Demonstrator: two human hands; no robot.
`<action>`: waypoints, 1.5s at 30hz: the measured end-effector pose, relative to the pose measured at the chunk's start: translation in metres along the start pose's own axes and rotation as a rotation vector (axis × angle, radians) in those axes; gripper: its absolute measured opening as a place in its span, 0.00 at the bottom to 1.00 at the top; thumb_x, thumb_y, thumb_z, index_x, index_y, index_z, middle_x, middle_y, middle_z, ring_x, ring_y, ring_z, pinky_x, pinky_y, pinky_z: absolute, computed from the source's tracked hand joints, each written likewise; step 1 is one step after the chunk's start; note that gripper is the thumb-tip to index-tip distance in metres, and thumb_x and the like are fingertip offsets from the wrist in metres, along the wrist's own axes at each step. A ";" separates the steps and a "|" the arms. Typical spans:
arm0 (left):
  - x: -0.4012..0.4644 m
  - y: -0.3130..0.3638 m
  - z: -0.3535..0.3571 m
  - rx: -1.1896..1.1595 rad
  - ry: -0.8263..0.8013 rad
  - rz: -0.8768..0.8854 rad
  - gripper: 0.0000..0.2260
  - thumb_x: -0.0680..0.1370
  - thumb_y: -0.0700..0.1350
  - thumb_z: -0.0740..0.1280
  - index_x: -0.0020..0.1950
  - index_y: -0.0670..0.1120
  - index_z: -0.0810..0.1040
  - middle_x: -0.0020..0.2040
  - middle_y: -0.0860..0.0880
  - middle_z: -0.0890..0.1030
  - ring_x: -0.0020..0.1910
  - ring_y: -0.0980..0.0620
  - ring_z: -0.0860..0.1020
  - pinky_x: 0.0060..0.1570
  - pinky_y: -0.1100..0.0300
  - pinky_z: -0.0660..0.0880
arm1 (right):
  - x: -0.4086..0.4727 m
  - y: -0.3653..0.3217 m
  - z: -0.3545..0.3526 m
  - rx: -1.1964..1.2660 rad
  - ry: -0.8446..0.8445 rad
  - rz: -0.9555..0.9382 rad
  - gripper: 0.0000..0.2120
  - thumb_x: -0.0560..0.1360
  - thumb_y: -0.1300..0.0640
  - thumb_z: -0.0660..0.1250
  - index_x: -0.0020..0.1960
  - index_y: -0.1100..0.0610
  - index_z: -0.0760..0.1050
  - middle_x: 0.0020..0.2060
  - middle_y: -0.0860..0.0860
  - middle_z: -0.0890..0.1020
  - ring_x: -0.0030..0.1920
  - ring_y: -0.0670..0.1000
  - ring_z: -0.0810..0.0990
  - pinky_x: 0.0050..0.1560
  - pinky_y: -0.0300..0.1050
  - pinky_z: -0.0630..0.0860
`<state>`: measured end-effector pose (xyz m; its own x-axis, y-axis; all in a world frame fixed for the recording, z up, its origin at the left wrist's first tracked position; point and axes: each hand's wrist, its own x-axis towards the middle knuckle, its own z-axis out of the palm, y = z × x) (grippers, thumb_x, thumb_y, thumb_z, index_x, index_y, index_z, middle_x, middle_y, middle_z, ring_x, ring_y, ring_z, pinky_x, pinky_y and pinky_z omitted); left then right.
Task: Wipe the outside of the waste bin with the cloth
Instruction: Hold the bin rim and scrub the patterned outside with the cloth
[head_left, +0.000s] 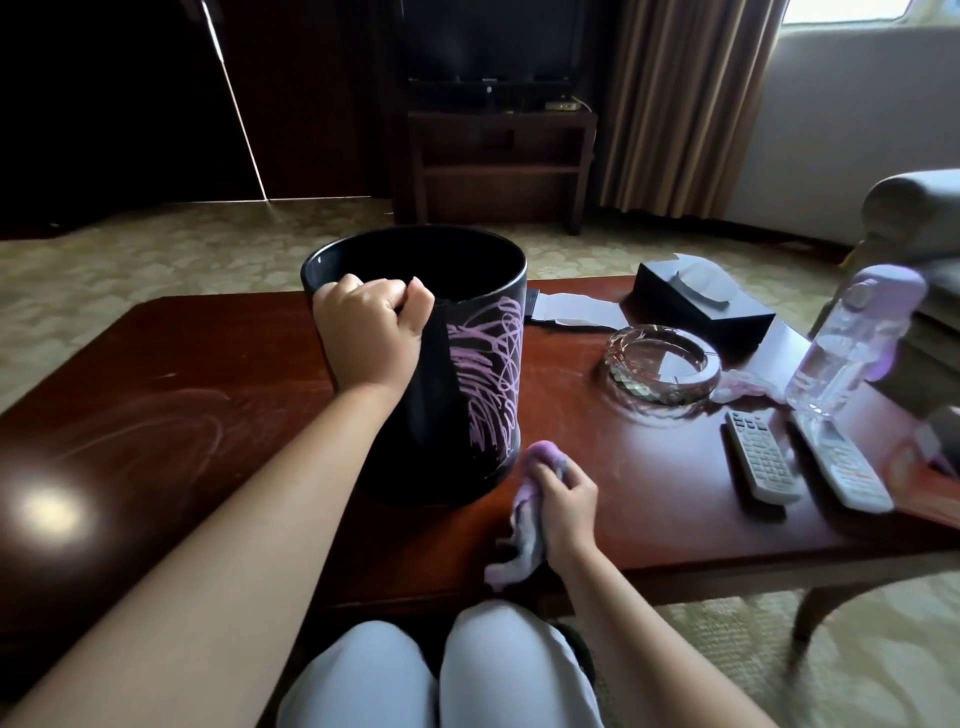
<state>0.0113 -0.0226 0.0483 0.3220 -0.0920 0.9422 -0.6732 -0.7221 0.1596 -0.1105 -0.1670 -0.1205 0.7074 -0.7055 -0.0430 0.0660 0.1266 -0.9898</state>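
Waste bin (441, 395), black with purple scribbles on its right side, stands upright at centre frame on a dark red wooden table (623, 493). Nearest the camera, at the lower middle, two knees in pale trousers (441, 670) meet the table's front edge. Just above them the right hand (563, 504) grips a bunched purple cloth (524, 514), fingers curled round it, the cloth close to the bin's base at its lower right and trailing toward the table edge. The left arm stretches up from the lower left; the left hand (371, 325) is closed in a fist over the bin's near rim, holding it. What the bin holds cannot be told; its inside is dark. At right of frame lie two remote controls (763, 457) side by side, with a clear water bottle (852, 343) capped in purple just behind them. Left of the bottle sits a glass ashtray (662, 369); beyond it a dark tissue box (701, 301). Farther back, at upper centre, a wooden stand (498, 156) sits beside curtains (685, 98).
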 end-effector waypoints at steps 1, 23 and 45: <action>0.000 0.001 0.000 0.001 0.001 -0.003 0.20 0.75 0.46 0.60 0.25 0.47 0.56 0.23 0.53 0.55 0.26 0.50 0.58 0.35 0.59 0.51 | 0.002 -0.003 -0.002 0.078 0.031 0.049 0.10 0.72 0.67 0.66 0.39 0.53 0.80 0.31 0.45 0.81 0.36 0.46 0.77 0.38 0.35 0.74; 0.000 0.001 0.001 -0.034 0.021 0.003 0.20 0.74 0.45 0.60 0.25 0.47 0.56 0.23 0.53 0.55 0.26 0.50 0.58 0.35 0.58 0.54 | -0.004 0.008 0.008 -0.848 -0.211 -0.359 0.12 0.75 0.51 0.67 0.58 0.49 0.79 0.44 0.49 0.74 0.46 0.54 0.78 0.42 0.43 0.69; 0.000 0.001 0.003 -0.050 0.041 -0.003 0.19 0.73 0.45 0.60 0.25 0.48 0.55 0.23 0.54 0.53 0.25 0.50 0.59 0.34 0.57 0.58 | 0.000 0.007 -0.011 -0.932 -0.501 -0.564 0.18 0.72 0.37 0.62 0.58 0.42 0.78 0.48 0.42 0.77 0.49 0.43 0.78 0.47 0.38 0.73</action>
<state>0.0120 -0.0253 0.0474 0.2969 -0.0611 0.9530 -0.7052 -0.6869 0.1756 -0.1174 -0.1740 -0.1286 0.9517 -0.1234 0.2812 0.0658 -0.8126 -0.5791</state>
